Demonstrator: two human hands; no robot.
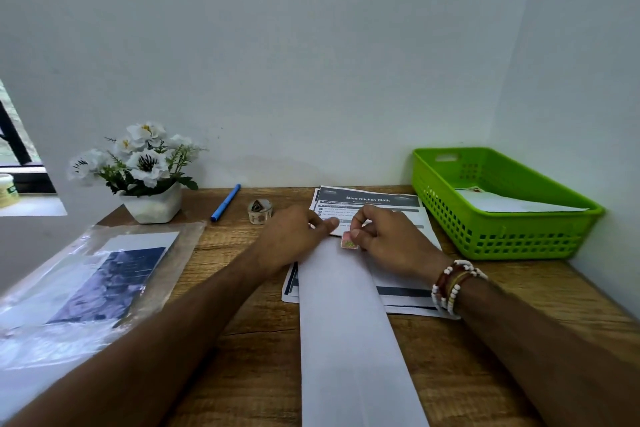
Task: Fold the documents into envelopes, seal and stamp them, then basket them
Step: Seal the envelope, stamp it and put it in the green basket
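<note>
**Right hand (pixel 391 239) on stamp at envelope's far end**

Right hand pinches the stamp (pixel 348 243) between thumb and fingertips and holds it on the far end of the envelope (pixel 346 322). The stamp touches the paper, just left of the fingertips. Beaded bracelets (pixel 453 282) on that wrist.

Left hand (pixel 294 236) rests on the envelope's far left corner, thumb straight and pointing at the stamp. Its fingers are hidden behind the knuckles, so I cannot tell their curl.

Envelope: white, plain face up, long axis running from the table's (pixel 242 374) near edge straight toward the far edge. It lies mid-table on top of the printed documents (pixel 370 199), whose dark header shows beyond both hands. Both hands sit at its far end; the near end runs out of view between the forearms.

Green basket (pixel 502 236) sits in the far right corner, holding one envelope (pixel 512 204).

Along the far edge, left of the documents: tape roll (pixel 259 211), blue pen (pixel 225 207), white flower pot (pixel 152 206). A clear plastic sleeve (pixel 86 281) with papers lies at the left edge.
</note>
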